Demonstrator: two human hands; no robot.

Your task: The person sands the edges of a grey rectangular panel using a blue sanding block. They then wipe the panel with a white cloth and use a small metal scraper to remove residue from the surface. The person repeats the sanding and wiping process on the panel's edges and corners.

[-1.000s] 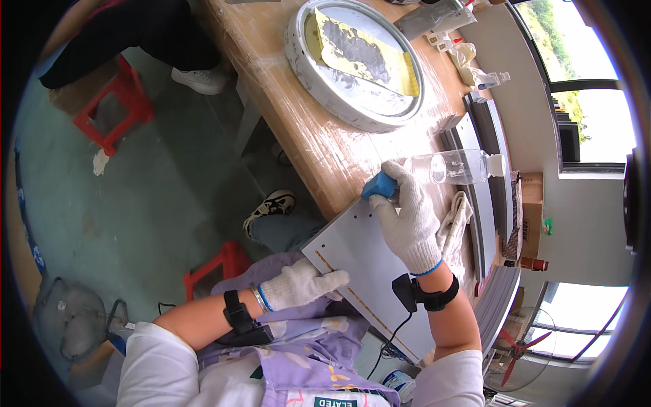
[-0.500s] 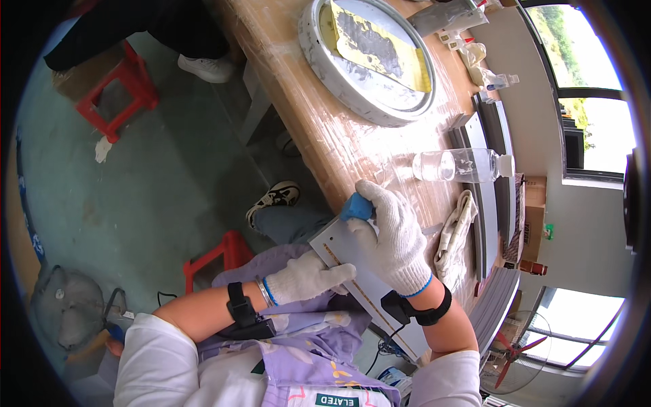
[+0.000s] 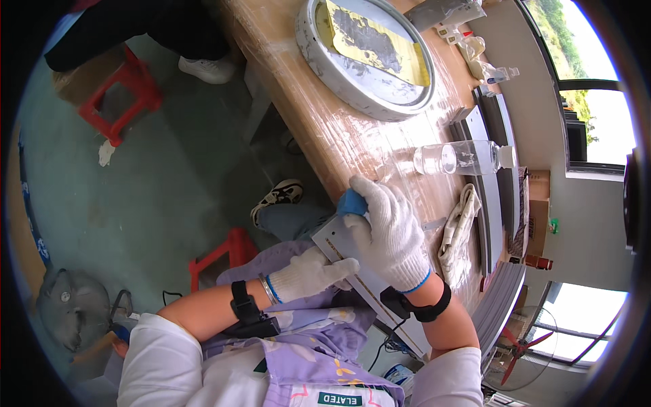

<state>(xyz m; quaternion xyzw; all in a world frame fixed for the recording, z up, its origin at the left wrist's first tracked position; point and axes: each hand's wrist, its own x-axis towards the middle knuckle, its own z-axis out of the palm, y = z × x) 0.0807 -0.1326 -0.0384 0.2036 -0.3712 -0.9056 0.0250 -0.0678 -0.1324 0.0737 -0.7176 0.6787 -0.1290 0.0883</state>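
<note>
Right hand (image 3: 390,234) has slid back along the grey panel (image 3: 352,268) toward the body since the earlier frames, blue block now near the panel's outer corner instead of up by the table (image 3: 319,129) edge. Gloved fingers (image 3: 369,197) are clamped around the blue sanding block (image 3: 352,202), pressing it flat on the panel. Left hand (image 3: 308,275), also gloved, has fingers curled together on the panel's near edge, steadying it. Panel rests tilted, one end against the table's front edge, the rest over the lap, so it is only half supported. On the table: round grey tray (image 3: 319,51) near the far edge, clear plastic bottle (image 3: 461,157) lying on its side, crumpled cloth (image 3: 458,230) at the right edge, stacked grey panels (image 3: 498,197) beside it. Risk, as I judge it: block sits right at the corner, so a hard stroke could run off the edge and the panel could slip off the table lip if the left hand loosens.
</note>
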